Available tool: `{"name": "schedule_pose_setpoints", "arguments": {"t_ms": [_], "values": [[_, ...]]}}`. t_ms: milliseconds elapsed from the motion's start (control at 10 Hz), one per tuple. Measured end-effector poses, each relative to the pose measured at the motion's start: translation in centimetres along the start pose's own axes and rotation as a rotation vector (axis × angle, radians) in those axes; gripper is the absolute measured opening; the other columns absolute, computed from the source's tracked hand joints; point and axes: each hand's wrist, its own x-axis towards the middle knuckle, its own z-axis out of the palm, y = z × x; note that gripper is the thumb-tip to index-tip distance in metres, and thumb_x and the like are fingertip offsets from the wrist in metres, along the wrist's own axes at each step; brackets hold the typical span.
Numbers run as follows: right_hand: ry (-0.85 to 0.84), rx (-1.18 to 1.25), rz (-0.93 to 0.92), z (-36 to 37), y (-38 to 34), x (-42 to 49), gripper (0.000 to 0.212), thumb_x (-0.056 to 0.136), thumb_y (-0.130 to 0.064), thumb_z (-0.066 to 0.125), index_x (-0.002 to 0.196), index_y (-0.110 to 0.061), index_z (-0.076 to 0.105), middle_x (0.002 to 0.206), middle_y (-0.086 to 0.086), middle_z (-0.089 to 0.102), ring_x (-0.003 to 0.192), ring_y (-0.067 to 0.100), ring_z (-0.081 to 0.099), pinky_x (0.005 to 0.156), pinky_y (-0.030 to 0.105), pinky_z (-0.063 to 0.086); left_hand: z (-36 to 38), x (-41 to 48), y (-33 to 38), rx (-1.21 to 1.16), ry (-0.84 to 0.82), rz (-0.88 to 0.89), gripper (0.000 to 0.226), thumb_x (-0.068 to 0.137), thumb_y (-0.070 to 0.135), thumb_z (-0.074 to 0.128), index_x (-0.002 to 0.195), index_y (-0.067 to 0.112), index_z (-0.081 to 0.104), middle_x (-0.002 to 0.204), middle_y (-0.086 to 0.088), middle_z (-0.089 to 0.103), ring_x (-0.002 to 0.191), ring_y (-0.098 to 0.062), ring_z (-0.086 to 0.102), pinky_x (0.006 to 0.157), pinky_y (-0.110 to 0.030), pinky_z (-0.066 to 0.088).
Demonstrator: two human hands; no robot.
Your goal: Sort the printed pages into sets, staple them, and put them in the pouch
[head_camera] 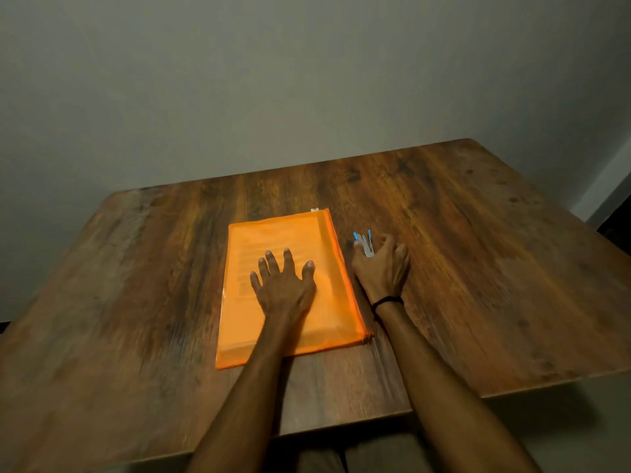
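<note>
An orange see-through zip pouch (pixel 327 315) lies flat at the middle of the wooden table (pixel 136 268). Printed pages show faintly through its cover. My left hand (pixel 283 285) rests palm down on the pouch with the fingers spread. Just right of the pouch's zipper edge, my right hand (pixel 380 264) curls over a small blue and silver stapler (pixel 364 243), its fingers around the stapler's near end. The stapler's far end sticks out past my fingertips and its jaws look parted.
A plain grey wall rises behind the table's far edge. The table's near edge runs below my forearms, with my lap under it. A black band circles my right wrist (pixel 387 302). A dark gap shows at the far right beside the table.
</note>
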Motion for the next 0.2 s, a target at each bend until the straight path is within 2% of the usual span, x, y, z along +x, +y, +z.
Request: {"name": "schedule_pose_setpoints", "arguments": {"t_ms": [100, 200], "values": [[0.074, -0.040, 0.037, 0.7, -1.2, 2.4, 0.052, 0.084, -0.054, 0.063, 0.120, -0.017, 0.060, 0.116, 0.013, 0.059, 0.110, 0.031, 0.054, 0.094, 0.042, 0.042, -1.1, 2.0, 0.6, -0.028, 0.079, 0.000, 0.075, 0.099, 0.066, 0.022, 0.156, 0.019, 0.030, 0.164, -0.019, 0.017, 0.149, -0.036, 0.019, 0.118, -0.054, 0.015], [0.112, -0.076, 0.069, 1.6, -2.4, 5.3, 0.049, 0.082, -0.055, 0.061, 0.117, -0.020, 0.064, 0.116, 0.012, 0.061, 0.113, 0.031, 0.053, 0.095, 0.041, 0.041, -2.3, 5.2, 0.9, -0.028, 0.120, -0.062, 0.073, 0.100, 0.064, 0.026, 0.155, 0.017, 0.033, 0.163, -0.018, 0.020, 0.145, -0.037, 0.025, 0.116, -0.053, 0.019]]}}
